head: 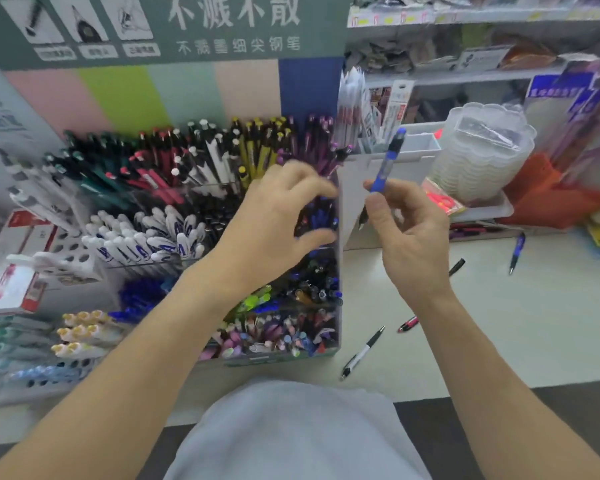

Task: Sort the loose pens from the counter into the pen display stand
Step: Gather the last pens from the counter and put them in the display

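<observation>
The tiered pen display stand (343,188) fills the left half of the view, its compartments packed with pens by colour. My right hand (409,237) pinches a blue pen (388,161) and holds it upright beside the stand's white right wall. My left hand (278,216) hovers over the blue-pen compartment near that wall, fingers spread and loosely curled, holding nothing. Loose pens lie on the white counter (534,323): a black-and-white pen (361,353), a red pen (407,323), a blue pen (516,252) and a black pen (457,266).
A stack of clear plastic tubs (482,154) and a white tray (492,209) stand right of the stand. Red bags (541,195) and packaged stationery fill the shelves behind. White boxes (11,265) sit at the far left. My light shirt (291,434) shows at the bottom.
</observation>
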Demonstrator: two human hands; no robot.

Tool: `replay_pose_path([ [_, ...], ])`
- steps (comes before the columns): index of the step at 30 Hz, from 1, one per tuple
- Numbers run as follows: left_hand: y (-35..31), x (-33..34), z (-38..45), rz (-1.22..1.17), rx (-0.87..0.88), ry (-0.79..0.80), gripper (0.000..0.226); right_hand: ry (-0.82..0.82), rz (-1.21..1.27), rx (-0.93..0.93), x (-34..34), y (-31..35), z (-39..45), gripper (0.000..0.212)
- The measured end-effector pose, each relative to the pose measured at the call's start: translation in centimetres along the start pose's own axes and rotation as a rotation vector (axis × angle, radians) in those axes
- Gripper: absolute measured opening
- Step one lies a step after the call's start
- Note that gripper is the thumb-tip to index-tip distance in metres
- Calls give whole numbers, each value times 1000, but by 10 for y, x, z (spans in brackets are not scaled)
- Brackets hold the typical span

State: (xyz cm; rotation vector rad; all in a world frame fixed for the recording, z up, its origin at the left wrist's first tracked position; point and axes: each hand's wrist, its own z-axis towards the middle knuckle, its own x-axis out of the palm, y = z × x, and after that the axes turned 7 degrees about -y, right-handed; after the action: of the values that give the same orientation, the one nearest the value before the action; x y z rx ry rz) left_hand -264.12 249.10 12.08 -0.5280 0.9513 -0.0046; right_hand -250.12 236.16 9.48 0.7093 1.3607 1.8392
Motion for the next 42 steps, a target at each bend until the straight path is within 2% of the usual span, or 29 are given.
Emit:
replay_pose_path([
  [2,9,9,-11,130,-28,104,50,-29,21,-4,2,-5,-2,17],
  [3,11,13,-13,135,-39,98,45,-17,16,-31,4,-8,-3,21],
  [8,13,23,-5,195,-112,-108,38,29,-174,-234,8,-24,-8,54],
  [10,12,28,-3,222,-118,-150,35,58,-242,-379,7,-25,-5,66],
  [12,11,28,1,185,-122,-130,36,92,-287,-473,8,-27,-2,69],
  [15,15,13,-1,70,-148,57,46,99,-318,-468,11,-30,1,63],
  [17,17,6,-5,87,-123,104,42,84,-400,-471,12,-32,4,47],
  [19,17,6,-4,137,-101,25,27,56,-451,-437,13,-34,6,38],
  [21,13,10,2,162,-121,-38,17,59,-411,-367,12,-33,7,51],
  [23,10,15,9,186,-150,-76,11,131,-390,-376,11,-32,9,70],
  [24,9,18,11,203,-162,-93,9,171,-406,-397,10,-32,10,72],
  [26,8,23,12,215,-173,-130,8,209,-440,-434,10,-33,13,55],
  [28,8,25,9,162,-177,-163,11,191,-452,-480,10,-36,14,30],
  [29,8,24,7,119,-177,-160,14,180,-461,-498,9,-38,13,26],
  [32,10,17,-6,78,-164,-14,33,190,-459,-486,8,-42,11,36],
  [34,12,14,-11,113,-136,80,45,199,-464,-485,8,-45,12,30],
  [35,12,13,-12,135,-118,73,44,195,-472,-495,8,-47,12,23],
  [37,12,16,-12,198,-86,-30,33,190,-478,-505,7,-50,11,18],
  [39,10,20,-10,247,-94,-176,25,198,-448,-481,3,-48,5,23],
  [42,-10,31,-8,131,-92,-401,19,156,-375,-366,-18,-51,-9,25],
])
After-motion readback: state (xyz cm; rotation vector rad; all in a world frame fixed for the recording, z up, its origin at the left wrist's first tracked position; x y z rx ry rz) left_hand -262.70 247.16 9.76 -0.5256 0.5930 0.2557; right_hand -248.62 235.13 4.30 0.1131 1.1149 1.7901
